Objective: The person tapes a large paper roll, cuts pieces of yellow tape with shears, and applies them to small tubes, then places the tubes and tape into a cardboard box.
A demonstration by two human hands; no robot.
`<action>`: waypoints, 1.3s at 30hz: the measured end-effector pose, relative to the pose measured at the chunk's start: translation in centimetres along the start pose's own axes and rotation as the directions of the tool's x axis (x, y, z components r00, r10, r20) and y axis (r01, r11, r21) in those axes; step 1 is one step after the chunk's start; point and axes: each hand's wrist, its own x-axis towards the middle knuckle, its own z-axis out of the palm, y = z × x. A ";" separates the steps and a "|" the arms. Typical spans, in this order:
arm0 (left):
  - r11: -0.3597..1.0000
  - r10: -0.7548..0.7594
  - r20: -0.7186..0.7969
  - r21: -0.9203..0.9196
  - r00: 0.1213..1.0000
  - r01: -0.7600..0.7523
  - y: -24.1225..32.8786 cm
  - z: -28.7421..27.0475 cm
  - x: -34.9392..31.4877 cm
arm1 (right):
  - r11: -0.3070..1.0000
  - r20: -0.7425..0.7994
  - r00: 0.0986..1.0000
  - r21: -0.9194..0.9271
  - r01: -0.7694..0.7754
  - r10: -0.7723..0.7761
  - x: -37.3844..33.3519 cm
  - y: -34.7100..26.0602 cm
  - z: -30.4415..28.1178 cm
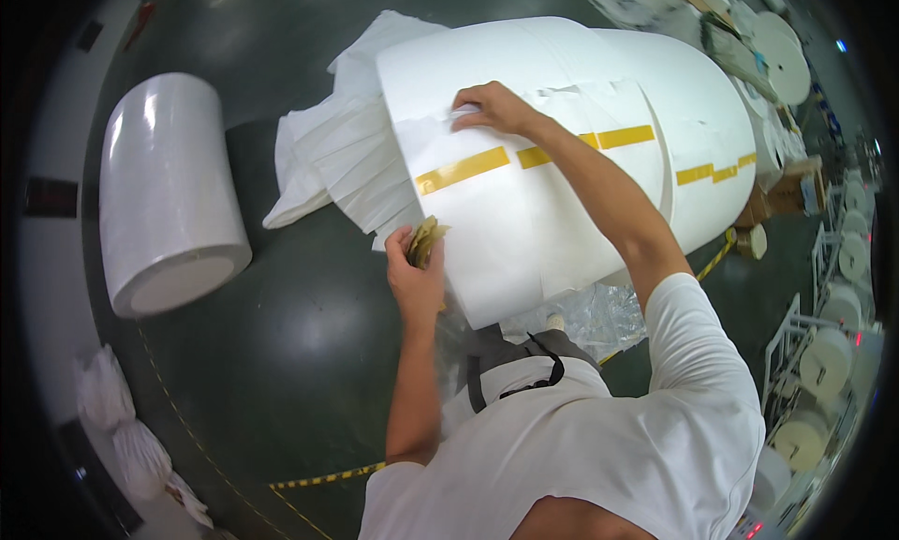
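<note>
A large white roll [487, 250] lies in front of me, with strips of yellow tape [464, 170] along its surface. My left hand [415, 270] is at the roll's near left edge, its fingers closed around a crumpled wad of yellow tape [426, 242]. My right hand [492, 109] reaches over the top of the roll, above the tape line. Its fingers are curled around a bit of white sheet [464, 117]; the exact grip is partly hidden. Loose, pleated white wrapping [346, 156] spreads out from the roll's left end.
Another white roll [169, 193] stands on the dark green floor at left. More rolls [782, 58] and a cardboard box [787, 192] are at far right, above a rack with spools [826, 362]. Clear plastic film [599, 320] lies by my feet. White bags [140, 456] sit at lower left.
</note>
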 end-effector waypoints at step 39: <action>0.662 0.138 0.982 0.008 -0.132 0.750 21.7 60.6 -64.1 | 0.585 -0.810 0.068 0.360 -0.727 0.583 -100.5 -9.5 -11.3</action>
